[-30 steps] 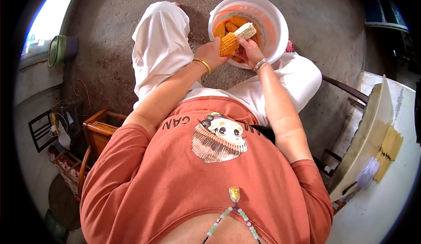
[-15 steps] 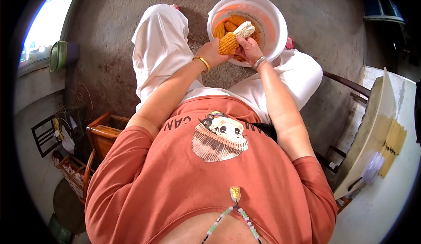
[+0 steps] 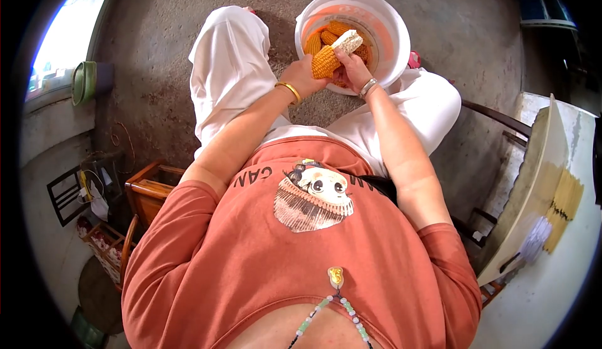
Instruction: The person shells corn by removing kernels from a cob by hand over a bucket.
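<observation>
I'm holding one partly stripped corn ear (image 3: 326,60) over the white bucket's (image 3: 397,37) near-left side, my left hand (image 3: 297,77) gripping its kernelled end, my right hand (image 3: 356,70) grasping mid-length; its long axis is slanting forward-right.

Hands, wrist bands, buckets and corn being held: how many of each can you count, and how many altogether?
Left hand and right hand: 2
Gold wrist band and silver wrist band: 2
White bucket: 1
Held corn cob: 1
Total: 6

Corn ears (image 3: 312,43) lie in the bucket (image 3: 400,42) on the floor (image 3: 150,42) (furniture (image 3: 147,193) stands further left).
</observation>
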The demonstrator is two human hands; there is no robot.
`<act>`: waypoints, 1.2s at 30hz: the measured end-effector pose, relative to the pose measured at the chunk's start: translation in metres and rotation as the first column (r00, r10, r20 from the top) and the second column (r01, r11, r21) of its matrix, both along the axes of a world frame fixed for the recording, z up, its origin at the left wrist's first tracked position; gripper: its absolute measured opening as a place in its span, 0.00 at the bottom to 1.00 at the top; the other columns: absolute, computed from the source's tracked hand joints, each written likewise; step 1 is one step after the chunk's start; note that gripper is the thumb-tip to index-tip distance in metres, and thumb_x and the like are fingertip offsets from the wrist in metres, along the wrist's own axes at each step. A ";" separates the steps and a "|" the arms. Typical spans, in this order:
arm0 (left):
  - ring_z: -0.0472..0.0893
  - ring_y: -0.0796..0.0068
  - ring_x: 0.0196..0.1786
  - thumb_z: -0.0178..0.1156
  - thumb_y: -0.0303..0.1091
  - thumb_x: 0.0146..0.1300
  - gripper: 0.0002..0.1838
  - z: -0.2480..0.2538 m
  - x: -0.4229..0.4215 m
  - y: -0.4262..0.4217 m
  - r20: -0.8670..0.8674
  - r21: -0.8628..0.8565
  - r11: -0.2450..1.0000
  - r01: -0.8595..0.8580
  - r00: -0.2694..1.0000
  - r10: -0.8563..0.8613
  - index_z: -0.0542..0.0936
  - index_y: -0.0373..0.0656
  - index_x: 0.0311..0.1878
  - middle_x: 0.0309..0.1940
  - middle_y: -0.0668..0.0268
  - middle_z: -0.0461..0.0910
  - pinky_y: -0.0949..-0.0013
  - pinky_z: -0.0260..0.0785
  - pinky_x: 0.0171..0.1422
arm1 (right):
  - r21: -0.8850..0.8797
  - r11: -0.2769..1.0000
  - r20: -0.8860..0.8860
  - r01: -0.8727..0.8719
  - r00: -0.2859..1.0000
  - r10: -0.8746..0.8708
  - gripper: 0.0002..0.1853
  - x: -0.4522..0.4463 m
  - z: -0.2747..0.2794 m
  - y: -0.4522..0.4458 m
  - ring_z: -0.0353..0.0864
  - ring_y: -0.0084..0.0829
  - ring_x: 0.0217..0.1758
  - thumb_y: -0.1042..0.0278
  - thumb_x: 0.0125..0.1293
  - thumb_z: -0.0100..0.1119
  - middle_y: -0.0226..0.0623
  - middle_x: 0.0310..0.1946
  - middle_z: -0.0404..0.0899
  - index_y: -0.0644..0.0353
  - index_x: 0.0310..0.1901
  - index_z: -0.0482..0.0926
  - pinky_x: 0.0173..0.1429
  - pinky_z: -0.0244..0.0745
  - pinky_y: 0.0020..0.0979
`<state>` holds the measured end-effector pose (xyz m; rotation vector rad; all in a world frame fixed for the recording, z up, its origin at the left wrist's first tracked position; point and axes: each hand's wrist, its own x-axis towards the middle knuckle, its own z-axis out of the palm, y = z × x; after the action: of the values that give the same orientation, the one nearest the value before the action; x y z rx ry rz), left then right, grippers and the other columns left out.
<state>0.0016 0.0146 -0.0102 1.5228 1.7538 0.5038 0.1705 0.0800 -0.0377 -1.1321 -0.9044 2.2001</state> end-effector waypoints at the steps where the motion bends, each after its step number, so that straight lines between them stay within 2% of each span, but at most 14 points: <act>1: 0.80 0.48 0.42 0.70 0.54 0.44 0.32 -0.002 -0.001 0.001 0.015 0.005 1.000 0.009 1.000 -0.009 0.72 0.37 0.42 0.36 0.46 0.80 0.55 0.72 0.45 | 0.000 1.000 0.004 0.003 1.000 -0.003 0.21 0.000 -0.001 0.000 0.77 0.22 0.31 0.51 0.67 0.55 0.33 0.39 0.77 0.62 0.50 0.73 0.34 0.78 0.26; 5: 0.80 0.49 0.43 0.70 0.53 0.43 0.32 -0.006 -0.004 0.004 0.029 -0.017 0.999 0.040 0.999 -0.039 0.73 0.36 0.42 0.37 0.47 0.80 0.57 0.73 0.47 | -0.010 1.000 -0.029 -0.028 0.999 0.028 0.21 0.004 0.002 0.000 0.77 0.21 0.31 0.50 0.67 0.55 0.32 0.38 0.77 0.61 0.50 0.73 0.36 0.78 0.26; 8: 0.80 0.49 0.43 0.70 0.53 0.42 0.32 -0.005 -0.005 0.005 0.021 -0.025 0.998 0.060 0.998 -0.060 0.74 0.36 0.42 0.38 0.47 0.80 0.58 0.73 0.48 | 0.026 0.998 -0.050 -0.061 0.997 0.062 0.21 0.009 -0.014 0.002 0.77 0.22 0.31 0.51 0.67 0.54 0.32 0.37 0.78 0.61 0.49 0.73 0.38 0.79 0.26; 13: 0.80 0.50 0.43 0.70 0.53 0.42 0.32 -0.007 -0.005 0.006 0.080 -0.052 0.998 0.037 0.996 -0.032 0.74 0.36 0.43 0.38 0.47 0.80 0.58 0.73 0.48 | -0.027 0.999 -0.040 -0.038 0.999 0.036 0.17 0.002 0.005 -0.003 0.77 0.21 0.32 0.53 0.68 0.50 0.31 0.38 0.79 0.59 0.49 0.74 0.40 0.77 0.24; 17: 0.81 0.49 0.41 0.69 0.53 0.44 0.31 -0.005 -0.004 0.003 -0.039 0.014 0.999 0.036 0.999 -0.035 0.72 0.38 0.41 0.35 0.48 0.80 0.56 0.73 0.45 | -0.090 0.996 -0.062 0.003 0.998 -0.009 0.18 -0.001 0.028 -0.007 0.78 0.22 0.35 0.53 0.68 0.49 0.30 0.40 0.79 0.57 0.51 0.73 0.42 0.76 0.24; 20: 0.80 0.48 0.40 0.69 0.54 0.45 0.30 0.007 -0.003 0.001 -0.141 0.024 0.998 0.060 0.988 -0.056 0.71 0.40 0.42 0.34 0.49 0.80 0.54 0.72 0.43 | -0.123 0.992 -0.040 0.037 0.998 -0.043 0.19 -0.001 0.029 -0.005 0.79 0.23 0.32 0.53 0.66 0.53 0.34 0.38 0.79 0.61 0.49 0.74 0.38 0.79 0.24; 23: 0.80 0.47 0.41 0.68 0.54 0.47 0.30 0.006 -0.002 0.000 -0.169 0.022 0.998 0.061 0.984 -0.056 0.71 0.42 0.44 0.35 0.50 0.80 0.52 0.71 0.43 | -0.075 0.997 0.033 0.025 0.999 -0.023 0.21 0.000 0.012 -0.003 0.78 0.23 0.31 0.50 0.65 0.58 0.33 0.37 0.79 0.61 0.48 0.74 0.36 0.79 0.25; 26: 0.80 0.47 0.40 0.68 0.53 0.47 0.29 0.008 0.000 0.000 -0.179 0.023 0.998 0.054 0.983 -0.049 0.70 0.42 0.43 0.35 0.50 0.80 0.52 0.71 0.42 | -0.009 1.000 0.013 0.018 1.000 -0.018 0.22 0.000 0.003 -0.003 0.78 0.22 0.29 0.49 0.63 0.61 0.31 0.37 0.79 0.60 0.47 0.74 0.34 0.79 0.25; 32: 0.80 0.47 0.40 0.69 0.51 0.46 0.29 0.007 -0.002 0.001 -0.158 0.003 0.999 0.046 0.986 -0.045 0.71 0.41 0.44 0.35 0.50 0.80 0.53 0.71 0.42 | -0.053 0.997 -0.002 -0.048 0.999 0.048 0.17 0.006 0.010 0.004 0.77 0.20 0.28 0.56 0.64 0.60 0.30 0.36 0.79 0.58 0.46 0.74 0.34 0.78 0.24; 36: 0.80 0.47 0.41 0.70 0.51 0.45 0.29 0.010 -0.003 0.001 -0.120 -0.006 0.999 0.047 0.992 -0.048 0.72 0.41 0.44 0.36 0.50 0.80 0.54 0.72 0.44 | -0.099 0.995 -0.048 -0.018 0.999 0.013 0.14 0.008 0.005 0.006 0.75 0.20 0.27 0.59 0.65 0.58 0.30 0.34 0.78 0.58 0.46 0.74 0.35 0.78 0.24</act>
<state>-0.0018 0.0159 -0.0005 1.6180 1.8032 0.3923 0.1781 0.0860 -0.0327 -1.1172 -0.7940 2.2966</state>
